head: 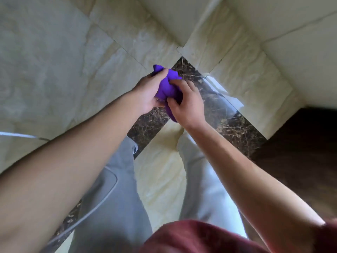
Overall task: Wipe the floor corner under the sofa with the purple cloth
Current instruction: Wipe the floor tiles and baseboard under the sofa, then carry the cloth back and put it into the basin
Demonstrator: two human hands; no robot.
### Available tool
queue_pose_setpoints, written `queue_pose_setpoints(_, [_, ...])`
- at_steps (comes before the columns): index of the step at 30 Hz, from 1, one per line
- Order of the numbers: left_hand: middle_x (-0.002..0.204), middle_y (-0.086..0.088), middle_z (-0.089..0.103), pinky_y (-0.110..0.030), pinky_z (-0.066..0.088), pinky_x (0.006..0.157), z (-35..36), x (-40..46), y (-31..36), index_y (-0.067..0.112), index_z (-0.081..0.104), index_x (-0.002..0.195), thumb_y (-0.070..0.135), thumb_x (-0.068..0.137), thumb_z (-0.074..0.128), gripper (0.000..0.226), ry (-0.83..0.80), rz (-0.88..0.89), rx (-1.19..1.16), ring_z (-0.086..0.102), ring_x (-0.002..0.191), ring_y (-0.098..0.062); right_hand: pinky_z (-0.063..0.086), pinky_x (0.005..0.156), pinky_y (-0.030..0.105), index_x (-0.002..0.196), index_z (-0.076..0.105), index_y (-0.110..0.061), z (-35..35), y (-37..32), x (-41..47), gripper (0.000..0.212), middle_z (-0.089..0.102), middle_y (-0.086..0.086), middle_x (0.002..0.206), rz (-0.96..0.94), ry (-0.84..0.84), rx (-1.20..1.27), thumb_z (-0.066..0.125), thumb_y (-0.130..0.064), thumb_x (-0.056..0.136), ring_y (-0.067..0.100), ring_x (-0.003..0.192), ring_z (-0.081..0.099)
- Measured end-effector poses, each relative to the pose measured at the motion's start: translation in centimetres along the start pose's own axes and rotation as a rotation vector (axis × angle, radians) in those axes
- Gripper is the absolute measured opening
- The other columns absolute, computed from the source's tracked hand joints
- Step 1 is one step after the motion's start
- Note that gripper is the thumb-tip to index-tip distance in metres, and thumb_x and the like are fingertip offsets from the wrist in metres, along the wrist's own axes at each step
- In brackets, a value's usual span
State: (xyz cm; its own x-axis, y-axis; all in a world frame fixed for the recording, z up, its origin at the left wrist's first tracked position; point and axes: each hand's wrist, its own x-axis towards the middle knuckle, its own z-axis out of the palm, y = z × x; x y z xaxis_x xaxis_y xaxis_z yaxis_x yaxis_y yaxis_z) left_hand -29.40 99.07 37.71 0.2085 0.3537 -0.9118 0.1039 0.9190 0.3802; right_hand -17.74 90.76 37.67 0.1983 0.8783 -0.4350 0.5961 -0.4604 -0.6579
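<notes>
**Cloth bunched in both hands, wiping not yet begun**

Far left: pale marble-look floor tiles (pixel 54 66), bare, with a thin white cable (pixel 20 135) crossing the lower edge and running down past the grey trouser leg (pixel 113 189). No cloth contact with the floor anywhere.

Left of centre: the left hand (pixel 147 94) comes in from the lower left, fingers curled round the near and upper side of the purple cloth (pixel 166 86), thumb side toward the camera. It is closed on the fabric.

Centre: the cloth is a crumpled wad held in the air between the two hands, above a dark veined border strip (pixel 235 125) that runs diagonally through the tiling. A short fold pokes out above the left fingers — another hangs below the right palm.

Right of centre: the right hand (pixel 186 105) clamps the cloth from the other side, fingers pressed into the wad, thumb against the left hand's heel. Hands are together, touching, both gripping the same bundle (looks like gathering or folding it into a pad, though that is a guess).

Far right: a pale wall or skirting meets at a corner above, and a dark shadowed area (pixel 300 152) sits lower right — possibly the sofa's underside or its shadow; cannot tell which.

Progress, as judged: early. Cloth is in hand, the person stands upright over the spot, red shirt hem (pixel 191 236) at bottom. Left to do: crouch, reach toward the corner, press the cloth down, wipe.
</notes>
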Motion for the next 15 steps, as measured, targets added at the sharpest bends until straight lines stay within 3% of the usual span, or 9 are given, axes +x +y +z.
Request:
queue_pose_setpoints(3, [0.081,0.001,0.08,-0.032,0.06,0.055,3.0,-4.5,0.7,0.022,0.068,0.103,0.033,0.103,0.054,0.017,0.019,0.017,-0.064,0.076,0.068,-0.017,0.044,0.105,0.036,0.128,0.062,-0.014,-4.3,-1.7,-5.1,0.049,0.063,0.001,0.13,-0.019,0.107,0.118,0.069,-0.022,0.08,0.024,0.121,0.056])
queue_pose_setpoints(5, [0.101,-0.007,0.079,-0.038,0.061,0.062,5.0,-6.5,0.3,0.018,0.065,0.116,0.033,0.102,0.056,0.022,-0.032,0.029,-0.066,0.077,0.08,-0.024,0.049,0.101,0.039,0.131,0.059,-0.013,-7.0,-1.7,-8.0,0.049,0.063,-0.004,0.132,0.056,0.211,0.28,0.067,-0.022,0.084,0.017,0.123,0.057])
queue_pose_setpoints(8, [0.12,-0.009,0.075,-0.049,0.061,0.075,7.1,-8.3,-1.1,0.019,0.062,0.126,0.035,0.102,0.056,0.03,-0.103,0.014,-0.025,0.075,0.096,-0.027,0.054,0.094,0.028,0.13,0.06,-0.015,-9.6,-0.9,-12.0,0.042,0.066,-0.003,0.129,0.225,0.371,0.533,0.061,-0.019,0.088,0.011,0.119,0.061])
queue_pose_setpoints(11, [0.127,-0.011,0.071,-0.052,0.058,0.083,9.0,-10.2,-3.3,0.014,0.057,0.136,0.036,0.103,0.052,0.04,-0.227,-0.042,0.054,0.07,0.108,-0.028,0.056,0.096,0.039,0.124,0.063,-0.017,-10.8,1.0,-16.7,0.037,0.069,0.0,0.123,0.402,0.566,0.634,0.061,-0.024,0.088,0.016,0.113,0.066])
queue_pose_setpoints(13, [0.138,-0.016,0.063,-0.05,0.056,0.084,10.6,-12.2,-5.2,0.011,0.055,0.139,0.038,0.104,0.049,0.045,-0.326,-0.087,0.16,0.065,0.116,-0.032,0.057,0.095,0.044,0.116,0.065,-0.023,-11.1,2.7,-20.7,0.032,0.071,-0.002,0.116,0.574,0.593,0.681,0.063,-0.034,0.087,0.015,0.107,0.069])
queue_pose_setpoints(15, [0.138,-0.017,0.064,-0.052,0.054,0.088,11.6,-14.5,-7.1,0.013,0.06,0.132,0.039,0.104,0.048,0.039,-0.386,-0.114,0.263,0.064,0.118,-0.034,0.06,0.08,0.04,0.107,0.066,-0.024,-10.6,3.5,-24.8,0.024,0.073,-0.002,0.101,0.714,0.532,0.897,0.061,-0.04,0.09,0.014,0.09,0.07])
